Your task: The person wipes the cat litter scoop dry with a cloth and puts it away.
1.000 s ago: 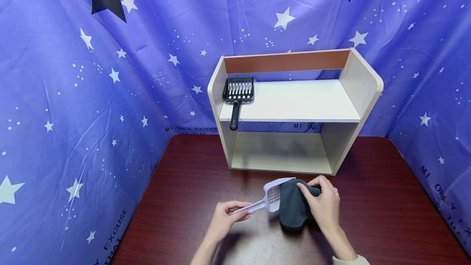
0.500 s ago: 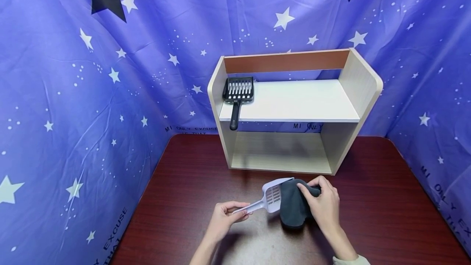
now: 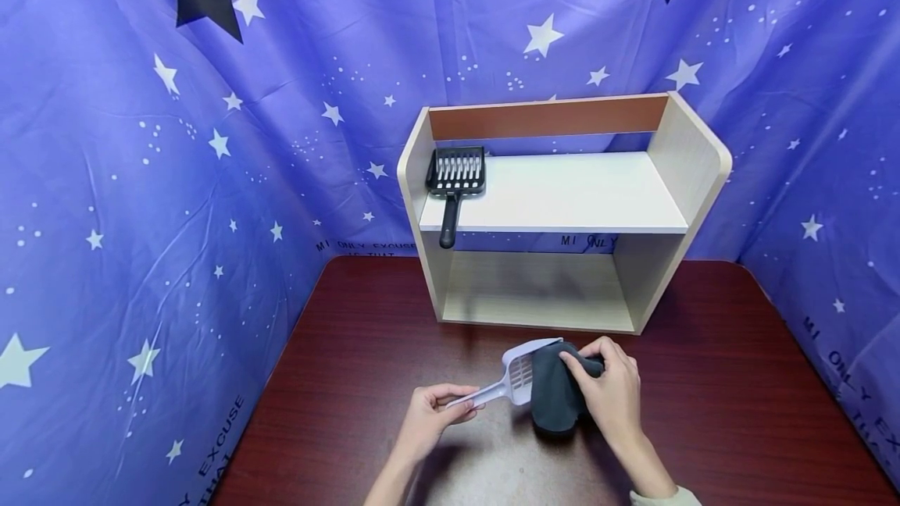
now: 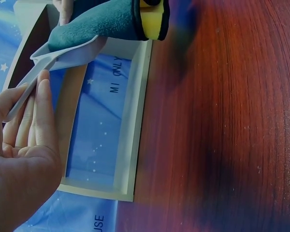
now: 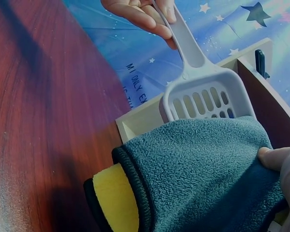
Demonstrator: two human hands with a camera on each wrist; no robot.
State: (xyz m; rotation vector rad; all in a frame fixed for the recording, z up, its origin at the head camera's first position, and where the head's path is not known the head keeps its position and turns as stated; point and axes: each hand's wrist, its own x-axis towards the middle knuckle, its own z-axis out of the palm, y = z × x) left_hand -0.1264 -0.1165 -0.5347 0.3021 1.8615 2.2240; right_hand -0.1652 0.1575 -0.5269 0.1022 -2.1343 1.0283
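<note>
My left hand point(image 3: 425, 422) pinches the handle of a pale lilac litter scoop point(image 3: 519, 373) between thumb and fingers. In the right wrist view the slots of the scoop point(image 5: 203, 99) show near its handle end; the far part of its head is covered by cloth. That dark grey-green cloth point(image 3: 555, 393) drapes over the scoop, gripped by my right hand point(image 3: 613, 390) with the thumb on top. Both wrist views reveal a yellow side of the cloth point(image 5: 117, 193) and a black edging. Scoop and cloth are held above the table.
Behind the hands stands a two-level wooden shelf point(image 3: 555, 221) on the dark red table point(image 3: 337, 381). A black litter scoop point(image 3: 455, 178) lies at the left of its upper board, its handle jutting over the front edge. Blue star-patterned curtains point(image 3: 211, 201) surround the table.
My right hand and the cloth have shifted slightly left along the lilac scoop, covering a little more of its slots. The left hand has barely moved.
</note>
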